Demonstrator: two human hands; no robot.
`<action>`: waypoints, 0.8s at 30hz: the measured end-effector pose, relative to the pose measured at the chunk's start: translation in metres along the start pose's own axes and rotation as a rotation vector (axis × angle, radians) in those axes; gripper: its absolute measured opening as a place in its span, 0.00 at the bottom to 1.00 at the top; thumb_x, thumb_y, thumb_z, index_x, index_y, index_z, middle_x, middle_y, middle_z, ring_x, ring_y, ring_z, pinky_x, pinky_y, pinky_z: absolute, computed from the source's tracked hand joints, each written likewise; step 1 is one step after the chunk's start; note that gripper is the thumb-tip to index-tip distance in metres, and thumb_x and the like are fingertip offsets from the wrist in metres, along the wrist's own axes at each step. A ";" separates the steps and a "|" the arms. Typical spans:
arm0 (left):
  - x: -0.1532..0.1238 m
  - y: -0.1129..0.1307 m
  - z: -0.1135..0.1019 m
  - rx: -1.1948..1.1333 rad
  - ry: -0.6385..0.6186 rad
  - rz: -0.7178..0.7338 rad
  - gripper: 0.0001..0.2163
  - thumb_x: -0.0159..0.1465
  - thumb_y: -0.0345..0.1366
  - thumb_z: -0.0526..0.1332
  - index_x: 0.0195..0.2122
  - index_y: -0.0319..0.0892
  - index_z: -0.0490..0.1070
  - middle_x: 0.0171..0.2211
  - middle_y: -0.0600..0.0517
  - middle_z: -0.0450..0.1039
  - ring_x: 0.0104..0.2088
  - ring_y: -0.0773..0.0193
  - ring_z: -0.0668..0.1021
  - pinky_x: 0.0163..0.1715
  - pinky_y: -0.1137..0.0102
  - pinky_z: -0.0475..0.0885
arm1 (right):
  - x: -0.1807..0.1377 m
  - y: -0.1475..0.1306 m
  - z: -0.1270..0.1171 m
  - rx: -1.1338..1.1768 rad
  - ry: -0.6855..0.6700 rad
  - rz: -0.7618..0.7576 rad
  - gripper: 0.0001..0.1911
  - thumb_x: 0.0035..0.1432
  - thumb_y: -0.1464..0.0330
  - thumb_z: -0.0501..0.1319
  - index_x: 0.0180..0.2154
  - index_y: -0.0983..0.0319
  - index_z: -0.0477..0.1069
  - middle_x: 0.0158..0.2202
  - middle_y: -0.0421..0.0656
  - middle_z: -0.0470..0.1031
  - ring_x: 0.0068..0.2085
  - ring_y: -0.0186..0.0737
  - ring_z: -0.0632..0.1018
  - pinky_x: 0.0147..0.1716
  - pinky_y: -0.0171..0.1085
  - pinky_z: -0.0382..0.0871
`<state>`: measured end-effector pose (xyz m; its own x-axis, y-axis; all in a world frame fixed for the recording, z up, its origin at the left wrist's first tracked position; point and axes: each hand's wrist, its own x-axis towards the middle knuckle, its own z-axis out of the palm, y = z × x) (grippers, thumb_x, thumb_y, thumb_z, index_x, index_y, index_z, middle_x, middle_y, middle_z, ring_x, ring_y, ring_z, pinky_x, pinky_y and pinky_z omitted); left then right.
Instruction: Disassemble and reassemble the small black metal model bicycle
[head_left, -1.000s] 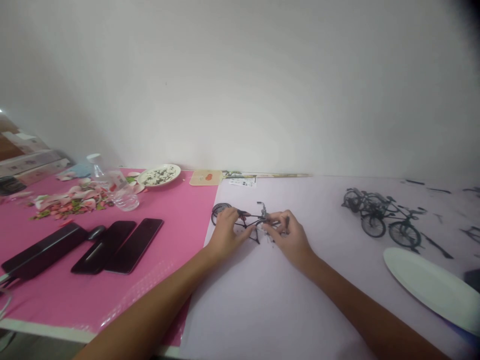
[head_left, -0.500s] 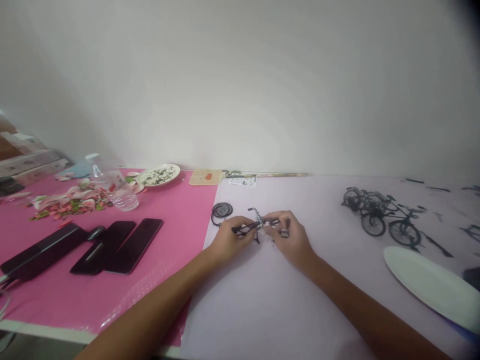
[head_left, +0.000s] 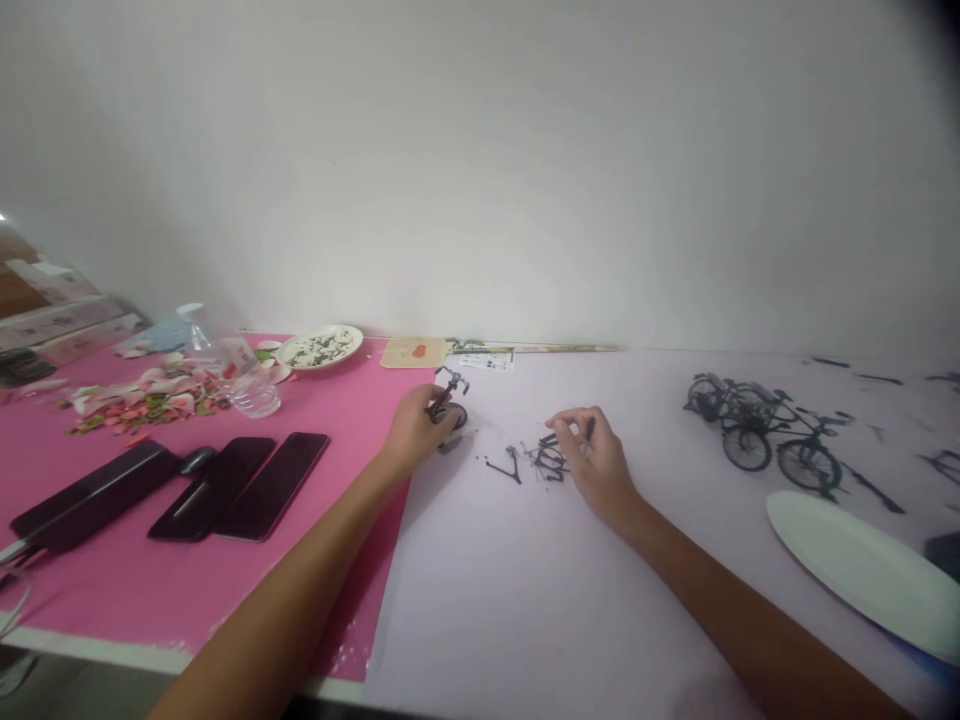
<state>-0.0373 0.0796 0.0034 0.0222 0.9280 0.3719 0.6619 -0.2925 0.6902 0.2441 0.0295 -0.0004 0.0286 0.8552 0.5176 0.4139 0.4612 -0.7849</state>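
Observation:
My left hand (head_left: 414,436) is closed at the seam between the pink and white surfaces. From its fingers rises a model bicycle's handlebar piece (head_left: 453,380), tilted, with a dark stem below it. A small black spoked wheel (head_left: 453,414) is right by those fingertips; whether they touch it I cannot tell. My right hand (head_left: 596,462) hovers over the white sheet with bent fingers, and a small dark part (head_left: 589,430) shows between them, its kind unclear. Just left of that hand lie several thin black bicycle parts (head_left: 550,458). A separate bent black part (head_left: 504,468) lies beside them.
Several model bicycles (head_left: 772,425) stand on the right, beyond a white oval plate (head_left: 855,560). To the left are two phones (head_left: 274,488), a black box (head_left: 94,495), a plastic bottle (head_left: 232,360), petals (head_left: 150,395) and a plate of bits (head_left: 322,348). A wall closes the back.
My hands have separated. The left one moved left and away from me to the wheels, carrying the handlebar piece. The right one stays near its place, and the loose black parts are now uncovered.

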 end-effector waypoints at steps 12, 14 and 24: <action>0.001 -0.019 0.005 0.294 -0.136 -0.112 0.27 0.55 0.55 0.70 0.50 0.44 0.71 0.47 0.44 0.80 0.49 0.44 0.79 0.50 0.57 0.68 | -0.003 0.005 0.004 0.012 -0.078 0.068 0.17 0.71 0.58 0.60 0.34 0.55 0.55 0.41 0.44 0.78 0.45 0.47 0.79 0.39 0.42 0.72; 0.000 -0.017 0.006 0.290 -0.126 -0.097 0.27 0.55 0.54 0.70 0.51 0.43 0.71 0.48 0.43 0.80 0.49 0.43 0.79 0.52 0.56 0.68 | -0.003 0.005 0.005 0.003 -0.091 0.075 0.17 0.70 0.57 0.60 0.34 0.55 0.55 0.41 0.44 0.78 0.44 0.47 0.79 0.38 0.42 0.72; -0.009 0.004 0.014 0.274 -0.016 0.110 0.25 0.57 0.49 0.72 0.51 0.44 0.72 0.48 0.43 0.79 0.53 0.43 0.77 0.59 0.50 0.63 | -0.004 0.005 0.007 -0.034 -0.150 0.099 0.17 0.68 0.59 0.61 0.33 0.55 0.54 0.41 0.44 0.79 0.44 0.47 0.79 0.34 0.40 0.71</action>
<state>-0.0245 0.0733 -0.0055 0.1155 0.8983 0.4239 0.8327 -0.3202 0.4518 0.2396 0.0296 -0.0087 -0.0639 0.9230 0.3795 0.4462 0.3665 -0.8164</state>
